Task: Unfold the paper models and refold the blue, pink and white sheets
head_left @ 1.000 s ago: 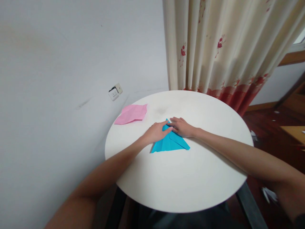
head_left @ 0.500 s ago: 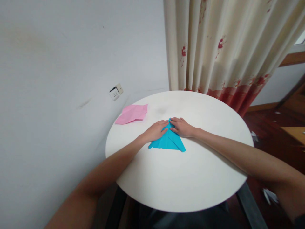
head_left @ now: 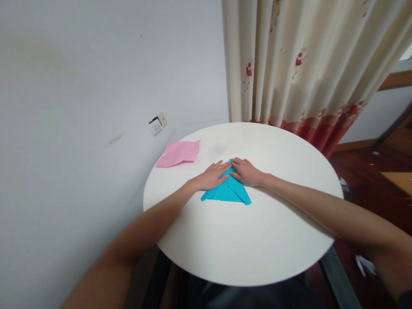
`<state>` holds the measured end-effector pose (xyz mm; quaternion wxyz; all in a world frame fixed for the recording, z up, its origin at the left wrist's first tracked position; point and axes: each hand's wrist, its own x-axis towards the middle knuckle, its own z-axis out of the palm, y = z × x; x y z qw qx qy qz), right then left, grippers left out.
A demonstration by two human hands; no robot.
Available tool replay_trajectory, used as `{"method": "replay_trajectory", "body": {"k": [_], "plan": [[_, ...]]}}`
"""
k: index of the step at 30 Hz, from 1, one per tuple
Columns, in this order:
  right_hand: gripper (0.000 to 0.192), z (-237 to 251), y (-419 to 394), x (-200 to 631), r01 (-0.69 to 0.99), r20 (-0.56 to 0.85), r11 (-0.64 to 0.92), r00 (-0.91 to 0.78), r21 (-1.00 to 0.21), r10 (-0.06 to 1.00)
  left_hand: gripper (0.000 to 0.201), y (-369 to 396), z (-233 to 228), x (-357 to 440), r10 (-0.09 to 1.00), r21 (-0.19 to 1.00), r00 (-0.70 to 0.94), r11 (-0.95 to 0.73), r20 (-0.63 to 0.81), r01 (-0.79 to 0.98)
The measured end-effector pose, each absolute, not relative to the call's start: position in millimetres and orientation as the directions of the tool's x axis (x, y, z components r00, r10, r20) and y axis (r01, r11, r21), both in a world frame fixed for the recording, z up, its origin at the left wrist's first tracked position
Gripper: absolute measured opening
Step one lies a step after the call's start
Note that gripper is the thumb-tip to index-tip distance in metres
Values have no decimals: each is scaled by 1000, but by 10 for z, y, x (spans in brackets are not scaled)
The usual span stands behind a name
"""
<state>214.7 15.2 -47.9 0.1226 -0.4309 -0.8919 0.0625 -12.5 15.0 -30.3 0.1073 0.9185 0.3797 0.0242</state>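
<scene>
A folded sheet of blue paper (head_left: 225, 192), roughly triangular with its point facing away from me, lies flat on the round white table (head_left: 244, 244). Across its left slope rests my left hand (head_left: 213, 175), fingers stretched out and spread, fingertips near the point. My right hand (head_left: 246, 171) lies on the right slope, its fingers extended over the upper tip and the thumb on the paper's middle. Both hands press from above; neither grasps it. Fold lines run down the lower part. The hands cover parts of both slanting edges.
Sheets of pink paper (head_left: 179, 153) lie at the table's left rear edge, beside the wall. A wall socket (head_left: 156, 126) sits just above. Behind the table hangs a cream curtain (head_left: 277, 64) with red flowers. White scraps (head_left: 366, 265) lie on the dark red floor at right.
My left hand's fingers have spread and shifted slightly toward the paper's tip. My right hand and the blue paper stay nearly where they were.
</scene>
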Motion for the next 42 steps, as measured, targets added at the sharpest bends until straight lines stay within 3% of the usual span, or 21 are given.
{"method": "replay_trajectory", "body": {"k": [15, 25, 37, 42], "plan": [[57, -473, 160, 2168, 731, 169, 645, -623, -222, 764, 59, 155, -248, -82, 675, 202, 724, -736, 142, 647], [55, -430, 133, 2157, 729, 168, 646, -624, -225, 763, 67, 231, -328, -149, 711, 183, 703, -687, -34, 704], [51, -432, 135, 2164, 716, 184, 661, -635, -224, 750, 57, 188, -237, -84, 726, 216, 680, -684, 101, 697], [49, -396, 110, 2152, 723, 178, 654, -629, -225, 757, 60, 234, -278, -96, 735, 200, 677, -670, 40, 715]]}}
